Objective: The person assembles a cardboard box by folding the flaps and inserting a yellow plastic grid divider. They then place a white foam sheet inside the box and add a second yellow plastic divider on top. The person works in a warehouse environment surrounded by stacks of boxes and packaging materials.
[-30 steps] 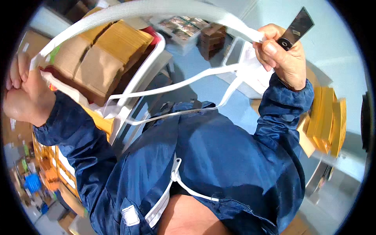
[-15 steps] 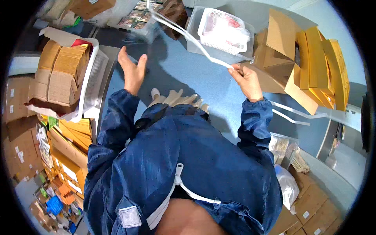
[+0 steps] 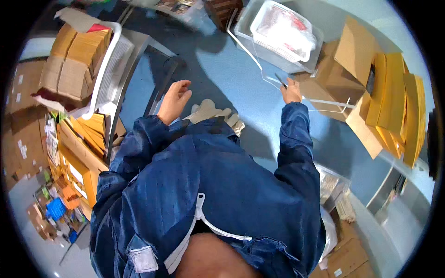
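My right hand (image 3: 291, 91) is closed on a thin white plastic strap (image 3: 245, 51). One length runs away to the far left past a clear tub. Bent lengths stick out to the right of the fist, in front of an open cardboard box (image 3: 354, 48). A small dark, narrow shape shows at the fingertips, too small to name. My left hand (image 3: 174, 101) hangs in the air with nothing in it, its fingers loosely curved and the thumb apart. Between the hands, at my waist, are cream gloves (image 3: 211, 112).
The clear tub (image 3: 241, 31) holds a white basket (image 3: 303, 54) of bagged goods. Yellow padded envelopes (image 3: 391, 92) stand at right. On the left, a white crate (image 3: 99, 76) of brown cartons rests beside a metal-edged table (image 3: 160, 46). Boxes (image 3: 345, 255) lie at lower right.
My left hand has come nearer my body and its fingers have curled in. My right hand has moved slightly, still gripping the strap, whose far length has swung down and right.
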### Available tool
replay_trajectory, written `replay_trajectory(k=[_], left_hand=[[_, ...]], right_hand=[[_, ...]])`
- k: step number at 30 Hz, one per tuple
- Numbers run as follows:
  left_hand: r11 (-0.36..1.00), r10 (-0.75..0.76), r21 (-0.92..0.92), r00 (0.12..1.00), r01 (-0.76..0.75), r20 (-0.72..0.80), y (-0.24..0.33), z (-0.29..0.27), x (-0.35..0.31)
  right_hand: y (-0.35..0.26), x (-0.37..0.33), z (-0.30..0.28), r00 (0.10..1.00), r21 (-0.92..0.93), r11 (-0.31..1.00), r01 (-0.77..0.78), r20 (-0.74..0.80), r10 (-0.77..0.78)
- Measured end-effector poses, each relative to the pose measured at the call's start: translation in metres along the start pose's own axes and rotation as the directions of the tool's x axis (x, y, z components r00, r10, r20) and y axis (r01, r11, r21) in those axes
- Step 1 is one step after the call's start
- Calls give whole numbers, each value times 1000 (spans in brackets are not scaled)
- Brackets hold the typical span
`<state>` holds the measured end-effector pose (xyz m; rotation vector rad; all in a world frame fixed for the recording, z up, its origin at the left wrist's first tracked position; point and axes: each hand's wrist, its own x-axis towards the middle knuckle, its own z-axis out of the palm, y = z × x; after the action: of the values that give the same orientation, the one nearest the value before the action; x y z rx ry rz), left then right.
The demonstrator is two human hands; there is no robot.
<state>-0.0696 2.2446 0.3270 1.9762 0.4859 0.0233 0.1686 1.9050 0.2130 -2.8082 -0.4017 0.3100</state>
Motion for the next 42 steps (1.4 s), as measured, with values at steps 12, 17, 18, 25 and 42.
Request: replay_trajectory(k=[12, 17, 18, 25, 42], left_hand=[[663, 323, 692, 943, -285, 79, 25, 0, -52], [724, 315, 673, 941, -153, -125, 9, -43, -94], [796, 303, 595, 924, -109, -236, 7, -48, -105], [981, 189, 110, 914, -160, -359, -5, -49, -162], [947, 79, 314, 996, -63, -40, -106, -96, -270]], right_hand=[[-225, -55, -36, 216, 624, 708, 330, 681, -700], [-286, -71, -67, 199, 699, 536, 472, 508, -838], [-294, -75, -69, 223, 676, 519, 524, 479, -849], [-366, -172, -29, 391, 908, 314, 278, 192, -900], [-406, -326, 8, -10, 266, 274, 924, 735, -678]])
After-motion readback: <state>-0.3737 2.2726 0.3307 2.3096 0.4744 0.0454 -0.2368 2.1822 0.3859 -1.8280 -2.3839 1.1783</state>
